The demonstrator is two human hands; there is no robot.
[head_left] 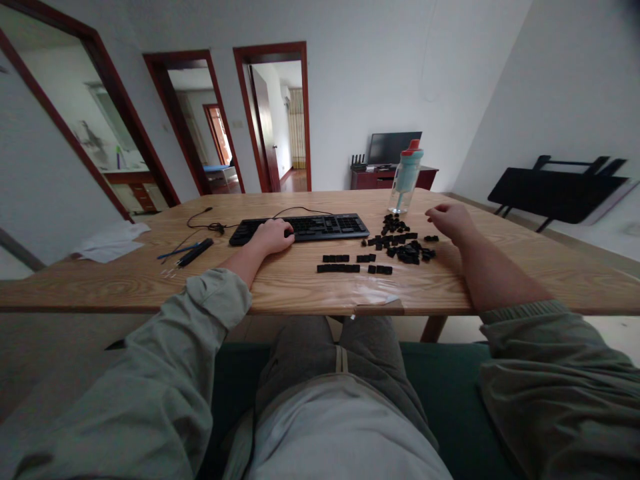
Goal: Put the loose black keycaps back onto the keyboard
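Observation:
A black keyboard (330,227) lies across the middle of the table, its cable trailing off to the left. My left hand (273,237) rests over its left part, palm down, fingers laid out on the keys. To the right, my right hand (453,221) hovers above the wood with fingertips drawn together; whether anything small is between them is hidden. Left of that hand lie loose black keycaps (411,252) in a heap, with another small pile (395,225) behind. Closer to me, keycaps stand in short rows (338,268).
A clear bottle with a red lid (406,177) stands behind the keycaps. At the left lie black pen-like tools (196,252), a blue stick (173,252), small white bits (169,273) and white paper (113,241). Clear tape (370,293) covers the wooden table's (285,290) near edge.

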